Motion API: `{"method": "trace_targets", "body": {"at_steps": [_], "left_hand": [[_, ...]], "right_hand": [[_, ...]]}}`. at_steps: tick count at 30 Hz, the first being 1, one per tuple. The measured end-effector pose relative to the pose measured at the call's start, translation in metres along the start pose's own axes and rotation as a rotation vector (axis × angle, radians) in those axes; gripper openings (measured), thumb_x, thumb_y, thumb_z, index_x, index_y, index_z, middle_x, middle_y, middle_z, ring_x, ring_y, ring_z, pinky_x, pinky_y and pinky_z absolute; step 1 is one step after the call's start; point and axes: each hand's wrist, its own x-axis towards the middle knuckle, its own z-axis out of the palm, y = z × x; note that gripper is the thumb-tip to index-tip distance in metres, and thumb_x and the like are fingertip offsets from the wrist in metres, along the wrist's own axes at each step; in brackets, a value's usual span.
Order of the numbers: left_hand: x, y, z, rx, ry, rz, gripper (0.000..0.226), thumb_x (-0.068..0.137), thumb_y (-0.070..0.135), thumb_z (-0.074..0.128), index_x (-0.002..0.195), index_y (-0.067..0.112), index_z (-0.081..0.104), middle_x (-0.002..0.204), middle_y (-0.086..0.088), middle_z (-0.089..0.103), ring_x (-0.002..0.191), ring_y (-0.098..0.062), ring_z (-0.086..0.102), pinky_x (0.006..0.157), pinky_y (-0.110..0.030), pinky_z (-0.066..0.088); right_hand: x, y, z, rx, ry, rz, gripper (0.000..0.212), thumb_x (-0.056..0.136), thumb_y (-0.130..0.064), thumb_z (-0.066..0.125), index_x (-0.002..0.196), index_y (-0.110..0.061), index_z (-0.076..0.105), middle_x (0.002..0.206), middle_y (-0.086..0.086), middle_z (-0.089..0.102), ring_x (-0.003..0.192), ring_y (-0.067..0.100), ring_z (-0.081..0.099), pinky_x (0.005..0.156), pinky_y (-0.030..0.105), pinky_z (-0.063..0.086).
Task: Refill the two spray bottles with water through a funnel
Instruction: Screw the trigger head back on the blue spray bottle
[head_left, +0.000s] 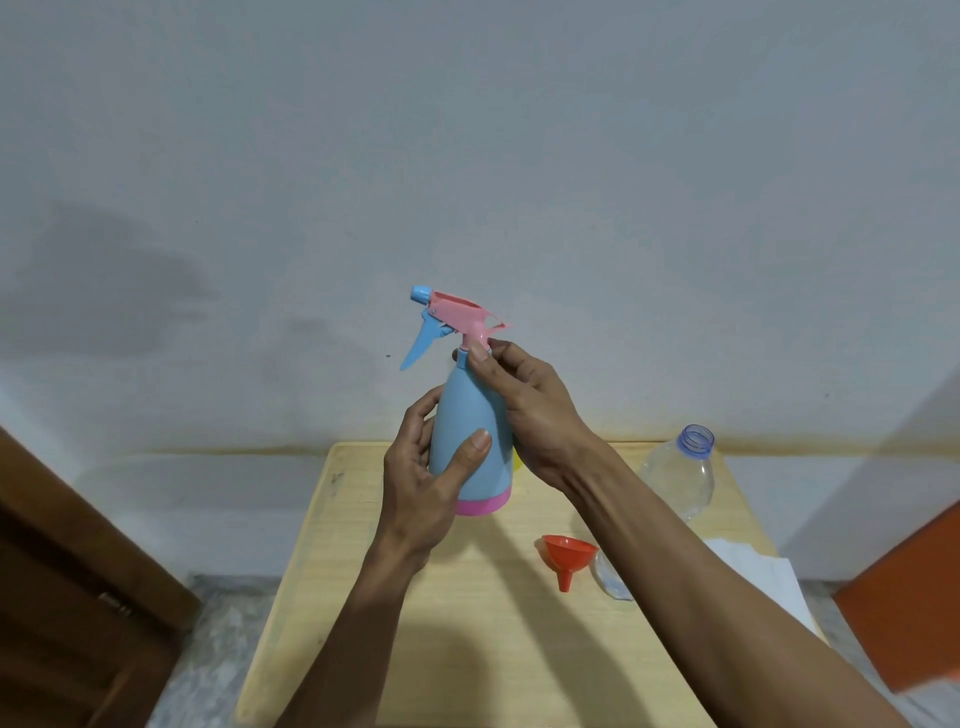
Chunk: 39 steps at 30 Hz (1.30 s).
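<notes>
Above the wooden table (363, 571), left to right: left hand (421, 483) wrapping the body of the blue spray bottle (470, 431), thumb across its front, holding it upright in the air. Right hand (524, 400) pinching the collar beneath the pink trigger head (462, 312). Step judged: unscrewing the head, filling not yet begun. Red funnel (569, 558) lying on the table, right of the bottle. Clear water bottle (680, 473) standing uncapped, far right. Next calling for twisting the head free, then seating the funnel.
</notes>
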Motion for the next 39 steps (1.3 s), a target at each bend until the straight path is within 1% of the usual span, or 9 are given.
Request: {"method": "trace_targets", "body": {"at_steps": [4,8,12,17,23,26,31,35,39], "left_hand": [[-0.001,0.000,-0.001,-0.004,-0.003,-0.001,0.065,0.072,0.047,0.077,0.131,0.037,0.052,0.121,-0.001,0.067,0.104,-0.020,0.069,0.073,-0.029,0.060],[-0.002,-0.002,0.000,0.028,-0.007,-0.004,0.062,0.073,0.048,0.077,0.129,0.042,0.051,0.125,0.002,0.064,0.106,-0.020,0.068,0.073,-0.029,0.060],[-0.003,-0.003,0.000,0.047,-0.005,-0.002,0.066,0.073,0.050,0.077,0.132,0.039,0.050,0.126,0.003,0.062,0.107,-0.019,0.067,0.072,-0.027,0.060],[-0.003,-0.005,-0.001,0.059,0.002,-0.001,0.064,0.075,0.046,0.075,0.133,0.038,0.049,0.127,0.002,0.061,0.107,-0.020,0.066,0.072,-0.026,0.060],[-0.001,-0.006,-0.006,0.060,0.021,0.004,0.067,0.072,0.050,0.076,0.133,0.039,0.049,0.127,0.004,0.061,0.108,-0.020,0.065,0.073,-0.028,0.061],[-0.001,-0.007,-0.007,0.083,0.030,0.010,0.071,0.071,0.054,0.076,0.135,0.037,0.049,0.129,0.004,0.059,0.110,-0.021,0.064,0.075,-0.030,0.061],[-0.002,-0.009,-0.010,0.093,0.038,0.017,0.064,0.076,0.046,0.076,0.134,0.039,0.050,0.129,0.008,0.059,0.112,-0.018,0.063,0.076,-0.030,0.061],[-0.002,-0.008,-0.013,0.142,0.016,0.042,0.065,0.071,0.056,0.076,0.130,0.046,0.050,0.128,0.012,0.058,0.113,-0.015,0.062,0.078,-0.032,0.062],[-0.002,-0.012,-0.012,0.213,0.034,0.056,0.073,0.070,0.059,0.075,0.135,0.041,0.047,0.128,0.016,0.055,0.113,-0.011,0.060,0.080,-0.032,0.061]], "right_hand": [[0.001,-0.005,-0.005,-0.007,-0.032,-0.060,0.028,0.099,-0.027,0.063,0.117,-0.007,0.070,0.116,0.013,0.072,0.097,0.013,0.065,0.091,0.033,0.054],[0.005,-0.003,-0.007,-0.014,0.033,-0.080,0.022,0.091,-0.023,0.075,0.108,-0.010,0.072,0.102,0.008,0.072,0.093,0.015,0.065,0.090,0.038,0.053],[0.002,-0.006,-0.007,-0.022,-0.002,-0.080,0.019,0.094,-0.022,0.070,0.111,-0.015,0.073,0.110,0.009,0.075,0.096,0.014,0.068,0.089,0.032,0.056],[0.005,-0.005,-0.005,-0.097,0.087,-0.121,0.021,0.088,-0.022,0.079,0.104,-0.009,0.076,0.097,0.009,0.075,0.089,0.018,0.068,0.091,0.043,0.055],[0.005,-0.005,-0.005,-0.210,0.036,-0.132,0.019,0.093,-0.028,0.072,0.110,-0.020,0.076,0.110,0.003,0.077,0.111,0.024,0.069,0.101,0.046,0.054],[0.007,-0.004,-0.002,-0.270,0.099,-0.151,0.023,0.091,-0.030,0.076,0.108,-0.016,0.077,0.105,0.002,0.077,0.105,0.017,0.071,0.098,0.047,0.056],[0.006,-0.002,0.005,-0.285,0.167,-0.152,0.017,0.090,-0.030,0.076,0.101,-0.017,0.076,0.095,0.002,0.077,0.091,0.013,0.072,0.082,0.033,0.058],[0.007,-0.009,0.011,-0.321,0.178,-0.182,0.021,0.095,-0.047,0.067,0.109,-0.033,0.075,0.091,-0.003,0.077,0.091,0.013,0.073,0.085,0.033,0.055],[0.010,-0.011,0.017,-0.409,0.297,-0.189,0.038,0.094,-0.060,0.061,0.094,-0.026,0.078,0.083,-0.003,0.076,0.080,0.009,0.068,0.074,0.031,0.052]]}}
